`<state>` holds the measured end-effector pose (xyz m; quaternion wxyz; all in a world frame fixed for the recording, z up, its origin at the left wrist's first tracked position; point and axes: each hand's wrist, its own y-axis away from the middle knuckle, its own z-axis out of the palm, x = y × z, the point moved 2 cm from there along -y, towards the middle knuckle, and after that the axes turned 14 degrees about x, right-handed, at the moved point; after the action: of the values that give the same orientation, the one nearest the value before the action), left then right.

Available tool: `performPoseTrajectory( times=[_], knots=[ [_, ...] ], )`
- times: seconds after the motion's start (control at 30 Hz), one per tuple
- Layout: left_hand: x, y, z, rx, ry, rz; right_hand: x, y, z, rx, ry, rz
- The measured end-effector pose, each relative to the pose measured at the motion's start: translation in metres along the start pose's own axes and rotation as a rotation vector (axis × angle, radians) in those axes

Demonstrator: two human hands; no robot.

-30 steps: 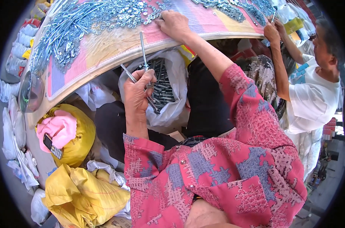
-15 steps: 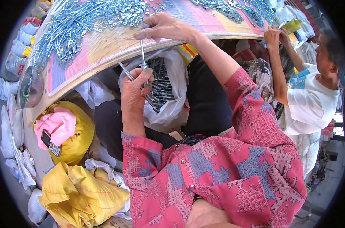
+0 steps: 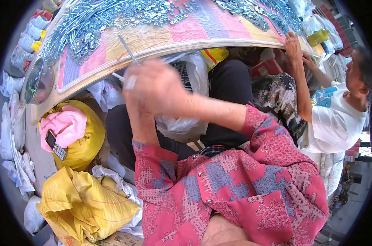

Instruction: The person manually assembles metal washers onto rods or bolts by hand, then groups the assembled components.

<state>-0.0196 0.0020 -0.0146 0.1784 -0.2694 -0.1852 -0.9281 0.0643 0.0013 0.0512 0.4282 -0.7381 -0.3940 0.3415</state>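
My left hand is closed on thin metal rods near the table's front edge. One silver rod sticks up past the fingers over the striped cloth. A second rod end pokes out to the left. Across the left hand lies my right hand, smeared by motion, so its fingers cannot be made out. Below and behind both hands stands a white plastic bag of dark metal fasteners, mostly covered by them. Long bolts and loose washers are heaped on the cloth.
A clear bowl stands at the table's left end. Yellow sacks lie at lower left, one topped by a pink cloth and a keypad phone. On the right a co-worker handles parts at the table.
My right hand has come down from above the table edge onto the left hand. The upright rod it gripped by the top is no longer held up there. The view has shifted slightly.
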Motion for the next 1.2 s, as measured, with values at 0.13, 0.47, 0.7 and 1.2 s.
performPoseTrajectory(
  times=[0.13, 0.47, 0.7, 1.2],
  knots=[
    [0.033, -0.008, -0.006, 0.13, -0.554, -0.251, -0.068, -0.031, -0.014, -0.015, -0.071, -0.043],
    [0.036, 0.025, 0.011, 0.13, -0.465, 0.127, -0.067, -0.018, -0.007, 0.042, -0.086, -0.051],
    [0.033, -0.003, -0.008, 0.094, -0.24, -0.081, -0.052, -0.01, -0.01, 0.058, -0.184, -0.09],
    [0.038, 0.004, -0.017, -0.154, -0.96, 0.058, 0.043, 0.028, -0.039, -0.196, 0.325, 0.459]
  ],
)
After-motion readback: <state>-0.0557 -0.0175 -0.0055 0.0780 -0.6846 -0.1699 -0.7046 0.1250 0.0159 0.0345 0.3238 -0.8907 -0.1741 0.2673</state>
